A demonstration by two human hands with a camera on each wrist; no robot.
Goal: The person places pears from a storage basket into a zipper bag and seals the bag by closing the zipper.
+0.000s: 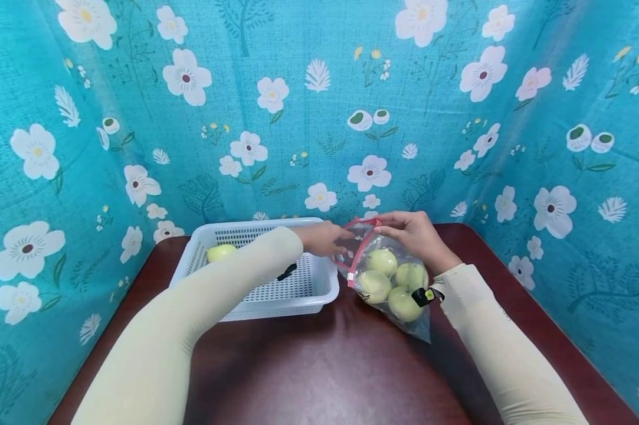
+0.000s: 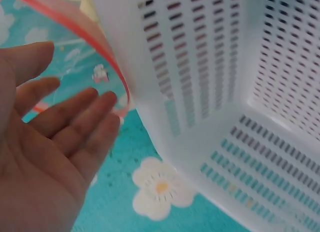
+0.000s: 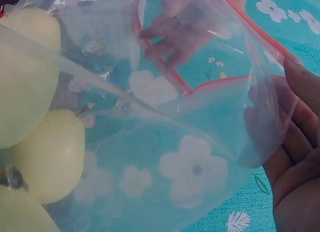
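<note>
A clear zip bag (image 1: 390, 245) with a red-edged mouth holds several pale green apples (image 1: 381, 261). My right hand (image 1: 412, 235) pinches the bag's upper edge between thumb and fingers. At the mouth's left side is my left hand (image 1: 327, 238), palm bare and fingers loosely extended in the left wrist view. Through the clear plastic, those fingers show beside the red edge in the right wrist view. A white perforated basket (image 1: 327, 289) lies under the left forearm. One yellow-green fruit (image 1: 220, 252) sits at its left end, and the sleeve hides part of the inside.
The dark reddish-brown table (image 1: 319, 366) carries both basket and bag. Blue flowered cloth (image 1: 298, 118) rises behind and along both sides. A red-and-white slider (image 1: 350, 277) sits at the near end of the bag's red edge.
</note>
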